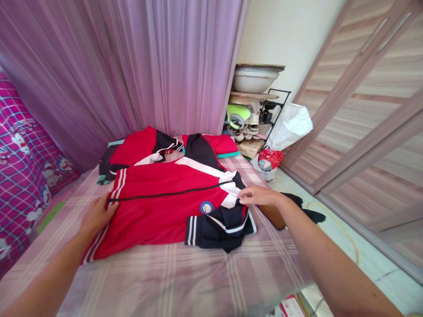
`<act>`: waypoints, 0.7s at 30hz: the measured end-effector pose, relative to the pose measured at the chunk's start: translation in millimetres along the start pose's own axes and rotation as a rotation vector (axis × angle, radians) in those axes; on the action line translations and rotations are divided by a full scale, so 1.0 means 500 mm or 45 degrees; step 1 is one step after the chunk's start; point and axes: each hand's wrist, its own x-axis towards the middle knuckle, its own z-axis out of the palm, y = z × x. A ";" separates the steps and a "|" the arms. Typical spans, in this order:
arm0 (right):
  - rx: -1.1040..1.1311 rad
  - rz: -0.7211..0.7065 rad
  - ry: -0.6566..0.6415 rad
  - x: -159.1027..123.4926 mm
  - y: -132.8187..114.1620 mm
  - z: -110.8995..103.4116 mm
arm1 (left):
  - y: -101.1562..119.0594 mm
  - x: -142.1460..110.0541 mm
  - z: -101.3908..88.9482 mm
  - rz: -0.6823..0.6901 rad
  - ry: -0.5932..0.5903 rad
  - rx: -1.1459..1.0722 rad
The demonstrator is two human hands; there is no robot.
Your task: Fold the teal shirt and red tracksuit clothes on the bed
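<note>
A red zip-up jacket (158, 215) with navy sleeves and white stripes lies flat on the bed, its hem to the left and its collar to the right. The near navy sleeve (218, 226) is folded in over the front, below a round badge (206, 207); the far sleeve (205, 152) stretches away from me. My left hand (97, 215) is closed on the striped hem by the zip's end. At the collar, my right hand (256, 194) pinches the edge between thumb and fingers.
Another red and navy garment (135, 147) lies bunched by the purple curtain (185, 66). A folded red garment (224, 144) rests at the bed's far edge. Beyond stand a shoe rack (276, 108), a white bag (289, 125) and wooden wardrobe doors (363, 110). A brown flat object (272, 215) lies beneath my right wrist.
</note>
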 end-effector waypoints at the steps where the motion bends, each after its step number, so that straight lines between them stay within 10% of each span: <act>1: 0.012 -0.024 -0.094 -0.013 -0.005 0.006 | -0.006 -0.008 0.002 0.037 0.015 -0.021; 10: -0.322 -0.170 -0.005 -0.022 -0.039 0.065 | -0.010 -0.117 -0.032 0.460 0.101 -0.164; 17: 0.437 -0.025 -0.331 -0.047 -0.092 -0.009 | -0.008 -0.190 -0.056 0.841 -0.314 0.064; 21: 0.806 0.009 0.452 0.046 -0.083 -0.028 | -0.004 -0.197 -0.056 0.835 -0.382 0.191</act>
